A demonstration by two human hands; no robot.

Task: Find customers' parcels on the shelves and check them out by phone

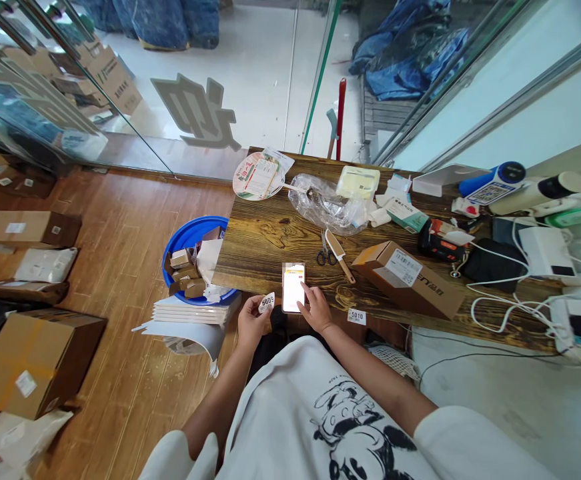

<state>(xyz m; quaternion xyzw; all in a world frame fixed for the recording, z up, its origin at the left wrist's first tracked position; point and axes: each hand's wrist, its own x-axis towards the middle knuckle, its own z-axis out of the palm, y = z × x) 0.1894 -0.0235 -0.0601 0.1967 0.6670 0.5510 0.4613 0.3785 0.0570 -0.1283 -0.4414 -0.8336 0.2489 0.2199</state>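
Observation:
My left hand point(251, 321) pinches a small white number tag point(267, 303) printed 5009, held just off the near edge of the wooden table point(265, 240). A phone point(293, 287) lies flat on the table with its screen lit. My right hand point(315, 308) rests beside it, one fingertip touching the lower right of the screen. Another white tag point(356, 317) reading 5010 is on the table's front edge to the right. A brown cardboard parcel point(407, 278) with a label lies right of the phone.
Scissors point(325, 255) and a knife point(339, 255) lie behind the phone, with a clear plastic bag point(327, 203) and a paper fan point(259, 176) farther back. Cables and devices crowd the table's right. A blue bin point(190, 240) of small boxes stands left; parcels cover the floor.

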